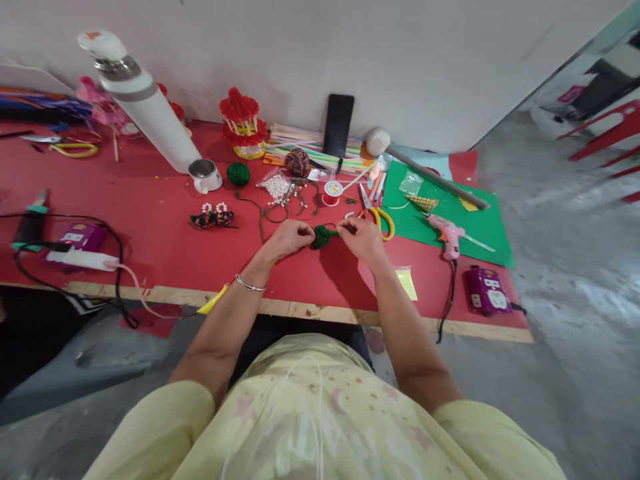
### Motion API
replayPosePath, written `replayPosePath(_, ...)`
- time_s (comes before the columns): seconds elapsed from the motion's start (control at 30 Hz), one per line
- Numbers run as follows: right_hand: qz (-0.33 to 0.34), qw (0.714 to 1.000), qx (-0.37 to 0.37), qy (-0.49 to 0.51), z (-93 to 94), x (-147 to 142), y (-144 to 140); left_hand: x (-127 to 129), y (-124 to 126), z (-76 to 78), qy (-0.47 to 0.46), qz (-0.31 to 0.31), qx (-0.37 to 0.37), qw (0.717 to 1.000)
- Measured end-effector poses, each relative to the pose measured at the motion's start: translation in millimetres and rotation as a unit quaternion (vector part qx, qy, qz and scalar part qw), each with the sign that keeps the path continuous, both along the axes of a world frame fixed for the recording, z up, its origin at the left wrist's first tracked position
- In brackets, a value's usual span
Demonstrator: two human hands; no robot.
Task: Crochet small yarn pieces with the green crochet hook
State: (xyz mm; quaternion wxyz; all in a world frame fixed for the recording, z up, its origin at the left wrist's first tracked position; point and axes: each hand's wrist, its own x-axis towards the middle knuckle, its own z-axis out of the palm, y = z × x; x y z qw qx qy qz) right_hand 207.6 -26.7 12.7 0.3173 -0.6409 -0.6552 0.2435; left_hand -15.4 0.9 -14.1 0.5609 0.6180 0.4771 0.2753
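Over the red bench [165,247], the left hand [290,238] and right hand [361,239] pinch a small green yarn piece [323,236] between them; their fingers hide its ends. Beyond lie yellow-handled scissors [379,215], half covered, and a green yarn ball [239,174].

red table [165,233], scissors [376,215], perhaps beads [277,187]

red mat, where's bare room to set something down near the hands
Bare red mat between the black-orange ornament and the wooden edge, left of the left hand. Another strip lies below the glue gun. Crowded behind the hands: scissors, beads, yarn.
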Motion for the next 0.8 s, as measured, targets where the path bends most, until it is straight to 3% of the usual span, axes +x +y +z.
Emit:
replayPosePath(0.1, -0.028, 0.996, 0.005, -0.084, 1.2, 3, 15, -1, 1, 1.3, 0.014, -0.007, 0.022, 1.0)
replayPosePath(0.3, -0.037, 0.987, -0.017, -0.157, -6.1, -3, 28, 0, 0, 3.8, 0.011, -0.008, 0.028, 1.0)
replayPosePath(0.6, 0.048, 0.963, 0.048, -0.262, -15.8, -7, 11, 1, 0, 4.7, 0.012, 0.003, 0.022, 1.0)
replayPosePath(0.7, 0.01, 0.964, 0.049, -0.262, -11.0, 0, 3, 1, 0, 3.4, 0.008, 0.003, 0.024, 1.0)
replayPosePath(0.8, -0.019, 0.98, 0.031, -0.195, 0.5, 17, -7, 0, 0, 2.6, 0.005, 0.004, 0.023, 1.0)
